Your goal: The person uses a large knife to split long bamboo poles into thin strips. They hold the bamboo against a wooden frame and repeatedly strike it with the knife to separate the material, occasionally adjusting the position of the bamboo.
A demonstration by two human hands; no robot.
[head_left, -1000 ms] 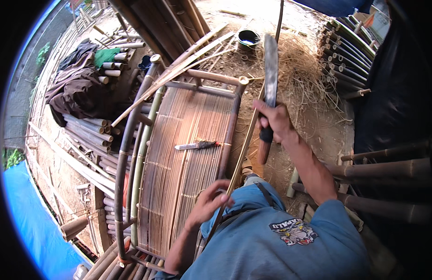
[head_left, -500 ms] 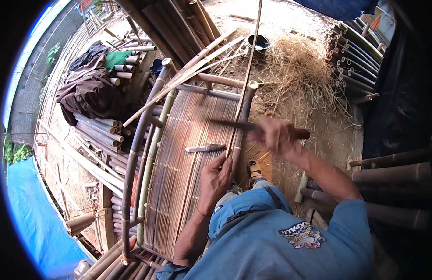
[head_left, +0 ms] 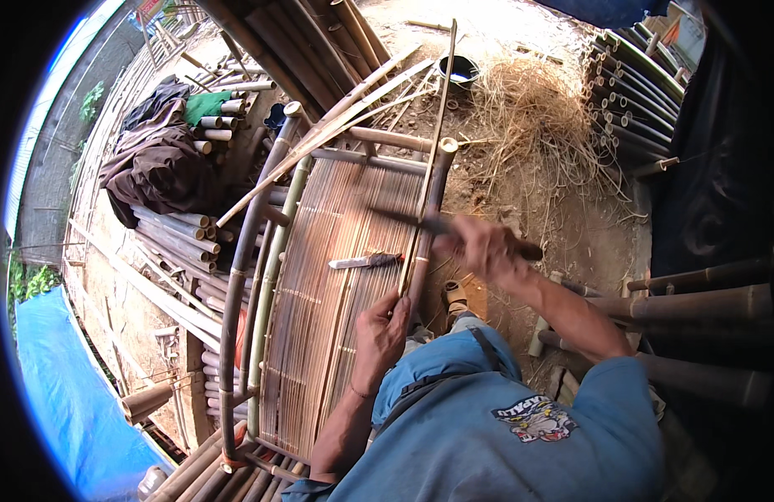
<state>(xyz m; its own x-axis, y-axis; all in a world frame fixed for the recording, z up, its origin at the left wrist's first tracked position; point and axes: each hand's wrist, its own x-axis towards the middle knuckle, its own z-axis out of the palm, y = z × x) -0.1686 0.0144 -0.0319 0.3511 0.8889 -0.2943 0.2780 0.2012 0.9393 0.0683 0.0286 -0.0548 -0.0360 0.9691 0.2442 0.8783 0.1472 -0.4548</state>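
Note:
My left hand (head_left: 382,335) pinches the near end of a long, thin bamboo strip (head_left: 438,125) above the right rail of a bamboo bench. The strip runs away from me past the bench's far end. In my right hand (head_left: 487,249) is a machete (head_left: 395,215) with a dark blade and a thick brown handle. Its blade points left across the strip, over the slats, and motion blurs the tip. Whether the blade touches the strip, I cannot tell. A small knife (head_left: 353,263) with a pale blade and dark wrapped handle lies on the slatted bench seat (head_left: 307,326).
Split bamboo lengths (head_left: 337,125) lean over the bench's far left corner. Beyond it are a black bucket (head_left: 460,70) and a heap of fibre shavings (head_left: 538,117). Bamboo poles (head_left: 174,234) are stacked at left under dark cloth (head_left: 157,163); more poles (head_left: 697,309) lie at right.
My right hand and the machete have shifted a little left and down. The strip's far end sits lower in view, and my left hand has come slightly nearer me with it.

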